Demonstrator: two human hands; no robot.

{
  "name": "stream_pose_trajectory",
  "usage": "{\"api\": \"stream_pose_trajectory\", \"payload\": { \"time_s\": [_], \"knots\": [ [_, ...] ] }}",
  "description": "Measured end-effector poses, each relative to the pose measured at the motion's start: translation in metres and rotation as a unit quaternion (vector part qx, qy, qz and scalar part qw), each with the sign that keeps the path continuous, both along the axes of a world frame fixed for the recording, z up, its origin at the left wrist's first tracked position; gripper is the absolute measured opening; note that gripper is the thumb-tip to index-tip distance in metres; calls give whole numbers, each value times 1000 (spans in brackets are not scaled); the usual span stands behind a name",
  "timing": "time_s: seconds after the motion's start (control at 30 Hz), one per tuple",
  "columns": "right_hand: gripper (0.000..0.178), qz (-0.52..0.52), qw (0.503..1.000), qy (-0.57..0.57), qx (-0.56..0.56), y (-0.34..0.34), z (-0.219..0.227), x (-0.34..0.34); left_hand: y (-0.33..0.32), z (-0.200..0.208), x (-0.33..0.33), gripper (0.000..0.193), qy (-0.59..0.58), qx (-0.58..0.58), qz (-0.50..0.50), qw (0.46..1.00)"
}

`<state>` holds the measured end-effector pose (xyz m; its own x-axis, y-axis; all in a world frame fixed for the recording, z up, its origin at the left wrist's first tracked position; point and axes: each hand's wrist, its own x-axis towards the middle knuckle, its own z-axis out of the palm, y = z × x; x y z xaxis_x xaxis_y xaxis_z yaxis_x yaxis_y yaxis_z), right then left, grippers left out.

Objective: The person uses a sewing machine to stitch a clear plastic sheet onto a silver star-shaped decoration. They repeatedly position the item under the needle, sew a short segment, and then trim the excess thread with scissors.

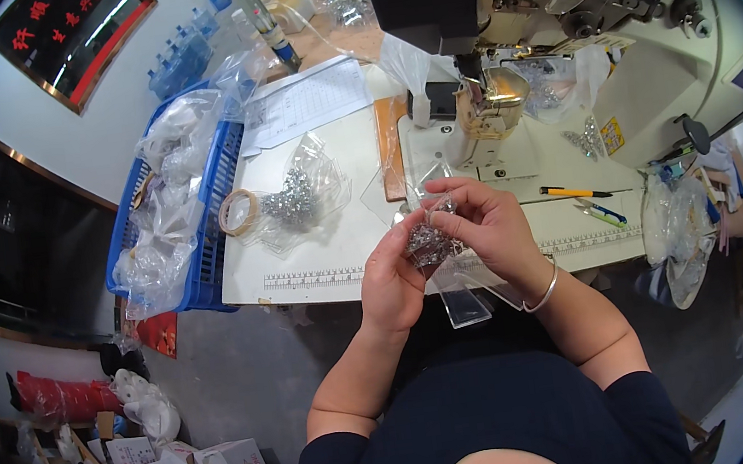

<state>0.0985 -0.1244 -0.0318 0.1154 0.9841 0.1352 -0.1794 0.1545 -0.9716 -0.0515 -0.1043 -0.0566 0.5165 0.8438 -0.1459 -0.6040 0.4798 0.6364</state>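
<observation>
A glossy clear plastic bag (433,241) holds shiny metal pieces. At ten o'clock from it lies another crinkled clear bag (301,199). The desk (337,250) is smooth and matt white; the basket (216,216) is blue plastic lattice. The bangle (543,292) looks polished metal.

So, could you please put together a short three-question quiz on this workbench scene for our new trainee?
1. True or false: both hands, the left hand and the right hand, grip one small clear bag of silvery parts.
2. What lies left of the roll of tape? A) a blue basket B) a yellow pen C) the sewing machine
3. Fill in: the right wrist wears a silver ____.

Key: 1 true; 2 A; 3 bangle.
</observation>
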Motion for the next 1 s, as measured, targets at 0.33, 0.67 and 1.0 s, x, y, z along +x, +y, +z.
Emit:
{"api": "stream_pose_trajectory", "payload": {
  "time_s": [0.33, 0.67, 1.0],
  "knots": [
    [8, 11, 1000, 12, -2, 0, -1, 1, -1, 0, 2, 35, -16, -9, 14, 1000],
    [9, -45, 997, -52, 40, 0, -2, -7, -8, 0, 6, 33, 40, 52, 65, 996],
    [21, -117, 992, -48, 5, -1, -16, 3, -4, -9, 11, 32, 62, 78, 120, 988]
  ]
}}
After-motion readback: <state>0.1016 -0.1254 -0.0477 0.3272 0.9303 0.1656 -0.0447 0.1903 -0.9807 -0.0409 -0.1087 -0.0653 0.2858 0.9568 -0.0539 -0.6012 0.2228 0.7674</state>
